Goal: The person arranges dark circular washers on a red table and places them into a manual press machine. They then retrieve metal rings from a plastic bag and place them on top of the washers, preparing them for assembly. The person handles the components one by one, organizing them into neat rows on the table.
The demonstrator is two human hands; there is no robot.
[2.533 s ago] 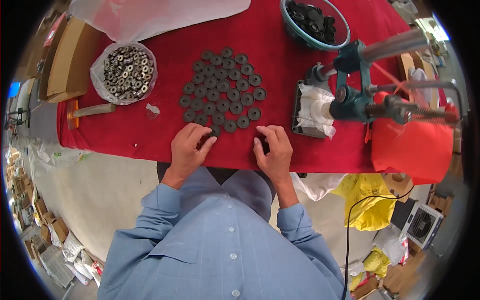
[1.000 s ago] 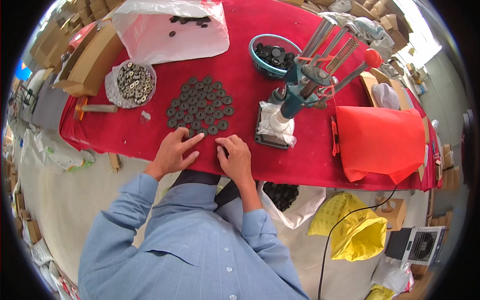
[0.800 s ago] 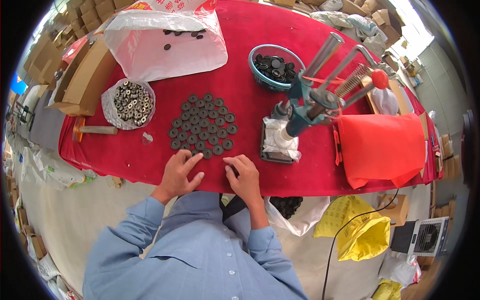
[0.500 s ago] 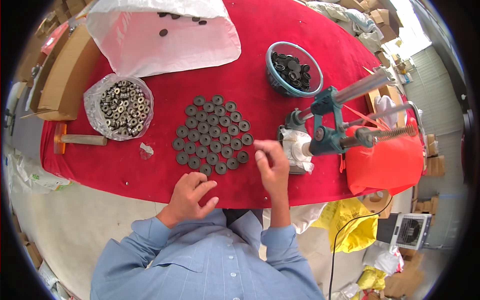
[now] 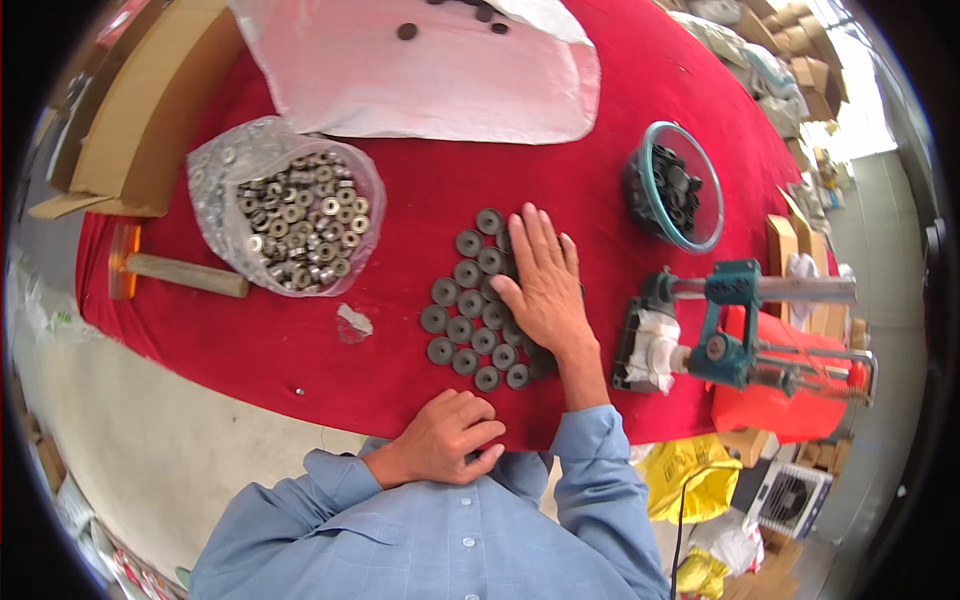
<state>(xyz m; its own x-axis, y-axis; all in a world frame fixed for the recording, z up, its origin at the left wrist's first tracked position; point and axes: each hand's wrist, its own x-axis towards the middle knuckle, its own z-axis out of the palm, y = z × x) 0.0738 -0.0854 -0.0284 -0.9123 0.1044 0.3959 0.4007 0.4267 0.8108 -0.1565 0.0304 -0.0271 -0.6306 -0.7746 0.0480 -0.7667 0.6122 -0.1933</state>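
Observation:
Several round dark grey wheel-like discs [image 5: 434, 319], each with a centre hole, lie in a close cluster on the red cloth. My right hand [image 5: 545, 290] is spread flat over the right side of this cluster, fingers pointing away from me, hiding some discs. Down at the near edge of the table is my left hand [image 5: 448, 438], its fingers loosely curled; nothing shows in them. Left of the discs, a clear plastic bag [image 5: 212, 195] holds small metal ring bearings [image 5: 312, 215]. A bowl [image 5: 652, 222] of black round parts [image 5: 676, 188] stands to the far right.
A green hand press [image 5: 730, 340] stands right of the discs, a red bag behind it. At left lie a hammer [image 5: 190, 274] and a cardboard box [image 5: 150, 120]. A white sack [image 5: 450, 95] with loose black discs spreads at the back. A plastic scrap [image 5: 354, 320] lies mid-table.
My right hand has gone from beside the discs to flat on top of them. The fingers of my left hand have curled in. The whole view has shifted, moving the table things rightward.

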